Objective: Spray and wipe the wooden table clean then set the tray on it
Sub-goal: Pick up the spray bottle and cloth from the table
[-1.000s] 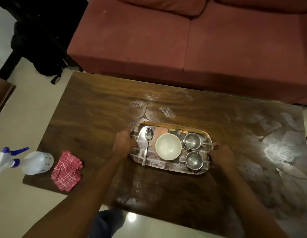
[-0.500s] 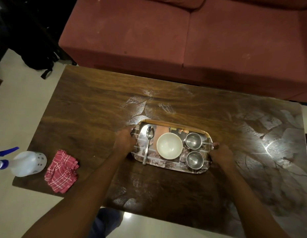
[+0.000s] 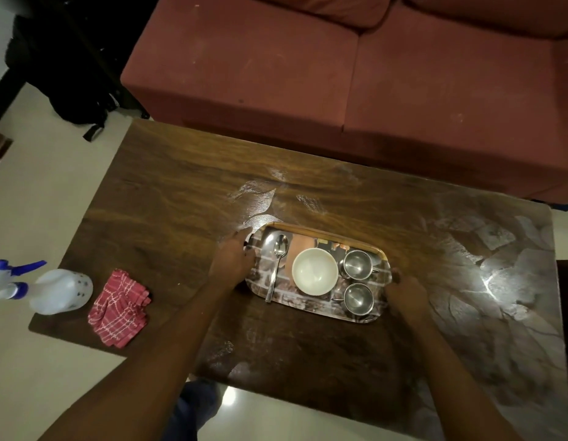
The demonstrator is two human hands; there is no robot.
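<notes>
Tray at the middle of the desk, both hands on its ends; the task looks nearly done.

Head view: the tray (image 3: pixel 327 231) sits near the centre of the wooden desk (image 3: pixel 180 202), carrying a spoon (image 3: pixel 277 262), a white bowl (image 3: pixel 314 271) and two steel cups (image 3: pixel 357 264). The left hand (image 3: pixel 233 259) grasps the tray's 9 o'clock end and the right hand (image 3: pixel 406 296) curls around its 3 o'clock end. Whether the tray's full weight is on the wood cannot be told. Pale wipe streaks show on the desk at 12 and 3 o'clock from the tray, so spraying and wiping appear finished. The spray bottle (image 3: pixel 58 291) lies on its side at the desk's 9 o'clock edge, with the red checked cloth (image 3: pixel 118 308) just beside it. What seems left is letting go of the tray.
</notes>
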